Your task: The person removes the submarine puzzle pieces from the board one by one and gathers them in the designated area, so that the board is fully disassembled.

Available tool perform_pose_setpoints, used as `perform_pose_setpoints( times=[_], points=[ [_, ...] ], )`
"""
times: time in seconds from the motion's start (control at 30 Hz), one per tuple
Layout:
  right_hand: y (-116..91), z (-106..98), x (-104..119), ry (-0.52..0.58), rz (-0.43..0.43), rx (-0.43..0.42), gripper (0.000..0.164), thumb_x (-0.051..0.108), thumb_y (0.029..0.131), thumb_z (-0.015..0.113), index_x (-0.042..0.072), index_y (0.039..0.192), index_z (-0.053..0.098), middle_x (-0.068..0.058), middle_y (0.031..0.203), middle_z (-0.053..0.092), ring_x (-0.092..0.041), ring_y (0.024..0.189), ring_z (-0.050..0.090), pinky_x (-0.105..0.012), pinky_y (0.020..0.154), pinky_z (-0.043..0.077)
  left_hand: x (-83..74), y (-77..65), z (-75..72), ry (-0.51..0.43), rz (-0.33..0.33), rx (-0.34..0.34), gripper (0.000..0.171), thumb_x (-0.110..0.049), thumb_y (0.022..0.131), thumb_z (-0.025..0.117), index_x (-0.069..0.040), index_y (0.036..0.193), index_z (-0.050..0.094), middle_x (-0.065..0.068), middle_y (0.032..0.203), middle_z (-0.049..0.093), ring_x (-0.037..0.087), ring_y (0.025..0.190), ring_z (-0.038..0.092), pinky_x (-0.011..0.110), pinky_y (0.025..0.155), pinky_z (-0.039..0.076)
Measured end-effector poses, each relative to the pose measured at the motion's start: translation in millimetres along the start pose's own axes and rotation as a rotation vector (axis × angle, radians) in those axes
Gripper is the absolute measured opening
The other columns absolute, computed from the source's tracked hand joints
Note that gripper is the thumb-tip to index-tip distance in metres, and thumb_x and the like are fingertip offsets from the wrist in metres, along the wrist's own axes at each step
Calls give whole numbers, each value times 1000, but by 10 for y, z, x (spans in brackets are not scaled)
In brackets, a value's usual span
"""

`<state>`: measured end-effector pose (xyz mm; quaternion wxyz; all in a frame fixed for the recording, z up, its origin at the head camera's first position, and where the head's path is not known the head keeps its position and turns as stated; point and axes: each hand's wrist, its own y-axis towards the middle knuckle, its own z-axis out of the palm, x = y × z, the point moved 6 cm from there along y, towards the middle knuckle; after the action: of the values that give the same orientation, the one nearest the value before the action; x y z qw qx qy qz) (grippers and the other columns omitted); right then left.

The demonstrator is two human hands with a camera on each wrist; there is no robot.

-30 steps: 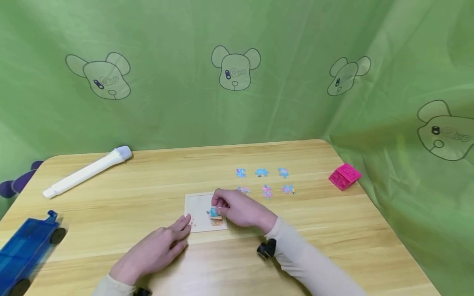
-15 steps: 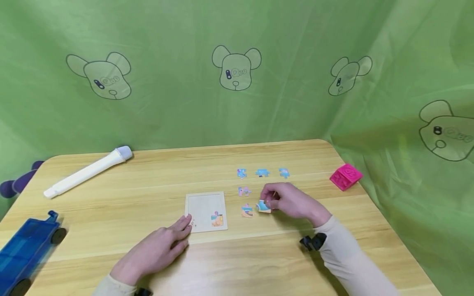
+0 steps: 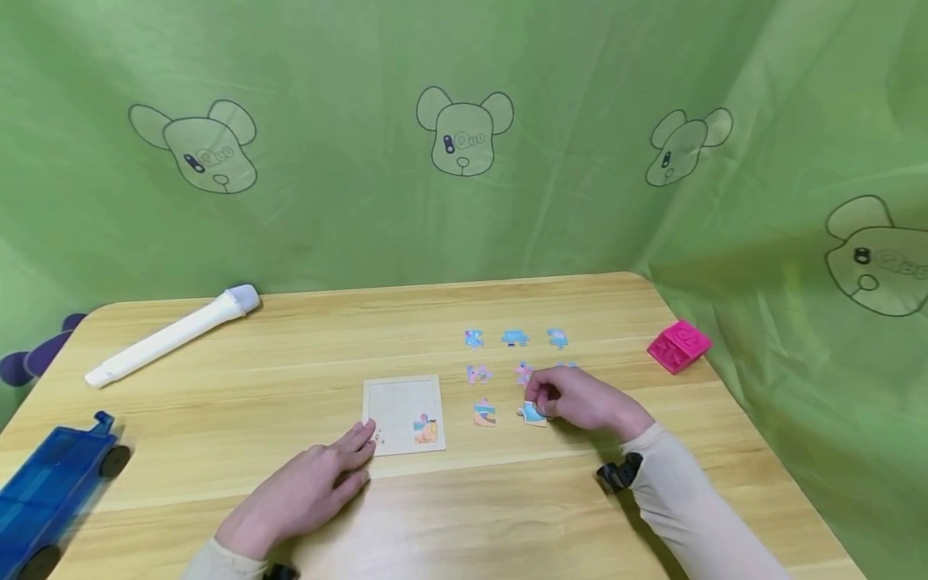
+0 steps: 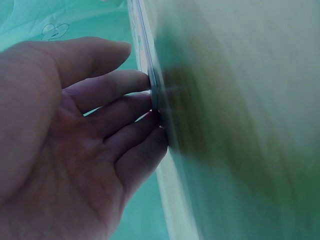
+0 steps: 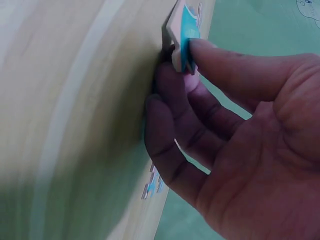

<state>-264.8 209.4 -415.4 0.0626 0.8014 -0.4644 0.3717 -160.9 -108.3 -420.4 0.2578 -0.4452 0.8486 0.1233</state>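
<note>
My right hand [image 3: 589,398] pinches a blue-and-sand jigsaw piece [image 3: 534,414] between thumb and fingers, low over the table at the bottom row of loose pieces. In the right wrist view the piece [image 5: 188,34] is tilted, its edge close to the tabletop. My left hand [image 3: 308,491] rests its fingertips on the lower left corner of the pale puzzle tray [image 3: 397,399], fingers nearly straight. One orange jigsaw piece [image 3: 425,430] lies in the tray's lower right corner. Another beach-coloured piece [image 3: 484,414] sits right of the tray.
Several blue and pink pieces [image 3: 515,338] lie in rows farther back; my right hand partly covers one. A pink block [image 3: 678,347] is near the right edge. A white microphone-like stick [image 3: 174,336] and a blue toy cart [image 3: 51,487] are on the left.
My right hand has carried the blue-and-sand piece from over the tray rightward to the loose pieces, then slightly farther right. The orange piece in the tray is now uncovered. My left hand stays put.
</note>
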Motion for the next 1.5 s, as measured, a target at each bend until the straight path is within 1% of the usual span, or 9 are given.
perform_pose_setpoints(
  times=[0.17,0.43,0.67,0.8,0.93,1.07,1.17,1.3,1.5],
  points=[
    [12,-5,1,-21,-9,-18,16,-8,90,61,7,93,66,-2,83,59,-17,77,51,-30,69,46,-8,5,-1,-2,7,-4,43,-15,100,58,7,136,52,19,149,39,31,136,39,48,107,37],
    [-1,-38,-2,-62,14,-77,6,3,92,65,5,98,64,0,84,56,-17,79,51,-32,72,46,-11,-2,-9,-2,0,-2,43,-16,100,58,7,136,52,18,150,38,30,136,39,48,107,37],
    [55,-23,179,-126,3,-135,3,7,95,63,5,98,63,1,84,56,-16,78,51,-33,70,46,0,0,-6,-3,-11,6,44,-17,100,58,6,137,52,17,150,37,31,136,38,48,107,36],
    [129,81,389,-135,-32,-124,8,9,93,67,8,99,63,3,86,56,-15,79,52,-33,71,47,0,6,8,-2,-8,7,44,-17,100,58,6,137,52,17,151,37,30,136,38,48,107,36],
    [226,218,641,-141,-103,-102,16,11,90,72,7,104,64,3,92,58,-15,84,53,-32,77,48,3,4,4,3,-14,3,44,-17,100,58,6,137,52,16,151,38,29,136,38,48,107,36],
    [330,384,890,-198,-154,-64,26,15,90,72,6,112,65,1,100,59,-15,88,54,-32,80,48,2,0,0,5,-13,3,43,-17,100,58,6,137,52,17,150,38,30,136,38,48,107,37],
    [422,523,1036,-251,-170,-25,31,18,90,73,6,117,66,0,103,58,-14,85,53,-29,78,48,2,0,-1,10,-11,2,43,-18,100,57,6,137,53,17,150,38,30,136,39,48,106,37],
    [531,663,1129,-277,-175,18,36,20,87,76,8,120,66,0,104,56,-13,81,51,-26,74,47,5,5,4,15,-9,0,43,-18,100,57,5,136,53,17,150,38,30,135,39,48,106,38],
    [603,793,1173,-311,-199,51,40,21,83,80,9,118,66,1,104,54,-10,84,51,-23,78,48,7,9,10,9,-7,3,43,-17,100,57,6,136,53,17,150,39,30,136,38,48,107,37]
  ],
)
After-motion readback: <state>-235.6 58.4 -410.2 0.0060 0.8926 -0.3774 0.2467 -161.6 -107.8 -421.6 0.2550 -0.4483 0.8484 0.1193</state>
